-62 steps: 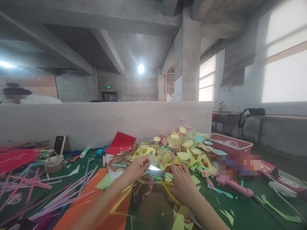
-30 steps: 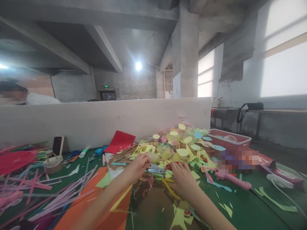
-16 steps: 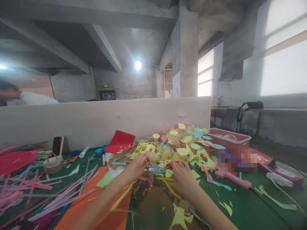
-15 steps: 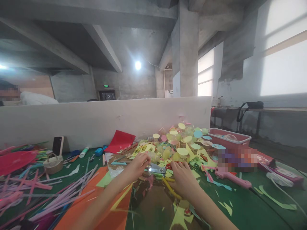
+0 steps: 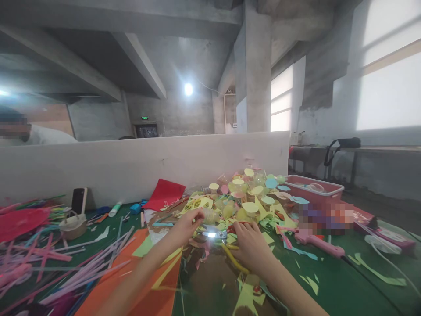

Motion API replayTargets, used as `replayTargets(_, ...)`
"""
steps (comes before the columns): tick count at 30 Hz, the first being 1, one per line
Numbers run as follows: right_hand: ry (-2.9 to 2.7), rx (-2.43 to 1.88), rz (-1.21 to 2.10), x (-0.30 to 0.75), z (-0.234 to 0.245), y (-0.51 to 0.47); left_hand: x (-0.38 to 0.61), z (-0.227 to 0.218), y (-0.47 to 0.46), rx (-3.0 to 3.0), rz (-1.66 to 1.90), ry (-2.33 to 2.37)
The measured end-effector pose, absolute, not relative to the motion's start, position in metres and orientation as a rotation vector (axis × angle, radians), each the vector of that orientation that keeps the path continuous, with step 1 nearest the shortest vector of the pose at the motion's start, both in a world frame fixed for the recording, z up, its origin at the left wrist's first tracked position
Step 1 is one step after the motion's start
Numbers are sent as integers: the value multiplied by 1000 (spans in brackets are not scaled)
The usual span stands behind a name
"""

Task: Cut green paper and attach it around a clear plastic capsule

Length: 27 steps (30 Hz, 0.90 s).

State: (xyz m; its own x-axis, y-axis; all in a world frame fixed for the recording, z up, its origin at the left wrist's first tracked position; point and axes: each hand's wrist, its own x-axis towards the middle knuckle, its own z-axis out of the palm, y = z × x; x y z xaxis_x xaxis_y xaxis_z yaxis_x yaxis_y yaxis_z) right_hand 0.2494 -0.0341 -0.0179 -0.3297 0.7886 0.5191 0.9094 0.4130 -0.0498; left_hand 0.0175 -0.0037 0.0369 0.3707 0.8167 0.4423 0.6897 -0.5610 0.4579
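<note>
My right hand [image 5: 248,240] is wrapped round the red and yellow handles of a pair of scissors [image 5: 215,234]. Their metal blades point left, toward my left hand [image 5: 190,226], and glint brightly. My left hand is closed in a pinch close to the blade tips; what lies between its fingers is too small to make out. Just beyond the hands is a heap of yellow paper scraps [image 5: 197,204] and clear, yellowish plastic pieces [image 5: 228,210]. Round paper discs [image 5: 250,207] in yellow, blue and pink sit on top of the heap.
Orange sheet [image 5: 131,281], pale strips [image 5: 88,274] and a small basket [image 5: 73,226] lie left. A phone [image 5: 79,202] leans on the white partition [image 5: 131,162]. Right are a pink glue gun [image 5: 320,243] with a cord and a pink bin [image 5: 315,186]. A person sits beyond the partition.
The scissor blades have turned slightly and now catch more light. My left hand has shifted a little, its fingers drawn closer together. My right hand stays in place on the handles.
</note>
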Motion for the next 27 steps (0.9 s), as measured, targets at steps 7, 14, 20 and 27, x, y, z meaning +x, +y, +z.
replayTargets(7, -2128, -1518, -337, 251, -16, -32, 0, 24, 14, 2425, 1026, 1465)
replayTargets(14, -2041, -1586, -234, 252, -11, -34, -14, 16, 26, 2456, 946, 1584)
replayTargets(20, -1978, -1625, -198, 253, -7, -35, -17, 13, 26, 2458, 940, 1593)
replayTargets(27, -1922, -1669, -157, 254, -6, -34, 9, -1, 16, 2682, 810, 1461)
